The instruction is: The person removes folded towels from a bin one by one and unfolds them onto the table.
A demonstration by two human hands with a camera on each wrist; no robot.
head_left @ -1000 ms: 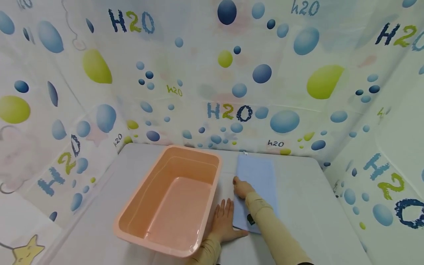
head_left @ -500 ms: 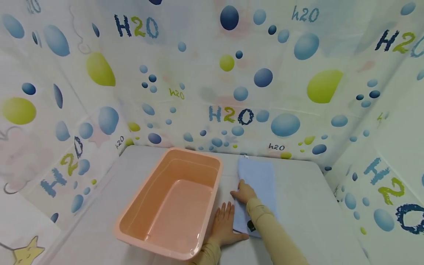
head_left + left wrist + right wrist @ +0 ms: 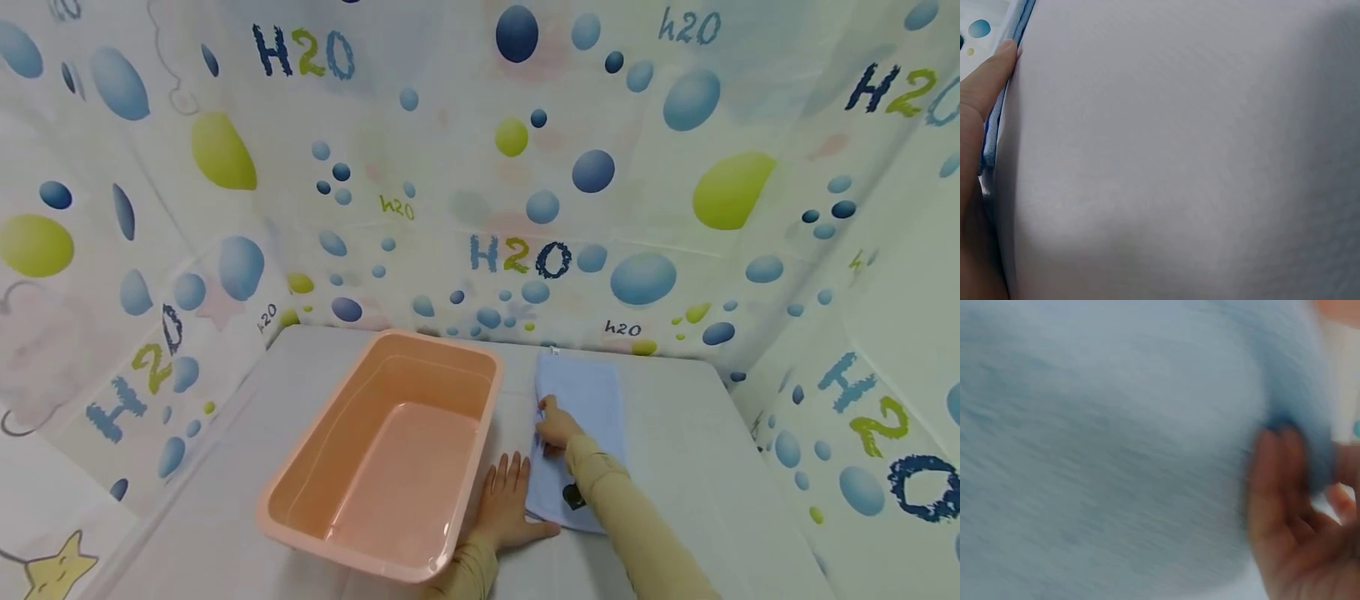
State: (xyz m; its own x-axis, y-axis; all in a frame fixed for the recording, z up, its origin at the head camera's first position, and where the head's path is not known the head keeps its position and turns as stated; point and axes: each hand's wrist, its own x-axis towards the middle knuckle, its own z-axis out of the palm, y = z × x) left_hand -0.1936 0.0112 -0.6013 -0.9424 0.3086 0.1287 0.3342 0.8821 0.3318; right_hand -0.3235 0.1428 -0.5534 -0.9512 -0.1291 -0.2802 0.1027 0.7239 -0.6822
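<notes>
A folded light blue towel (image 3: 600, 400) with a dark patch lies lengthwise on the white table in the head view. My right hand (image 3: 558, 425) pinches its left long edge about midway. In the right wrist view that hand (image 3: 1297, 531) has its fingers against the raised, blurred towel edge (image 3: 1116, 456), with the thumb on the other side. My left hand (image 3: 504, 508) lies flat with spread fingers between basin and towel, its thumb by the towel's near left corner. The left wrist view shows a finger or thumb of it touching the towel's layered edge (image 3: 991, 131).
A peach plastic basin (image 3: 420, 475) stands left of the towel, its right rim close to my left hand. Behind the white table (image 3: 690, 467) and along both sides hang curtains (image 3: 450, 150) printed with bubbles and "H2O".
My right hand loosens from a curled grip, slides slightly along the towel's left edge and pinches that edge again. The left hand and basin stay in place.
</notes>
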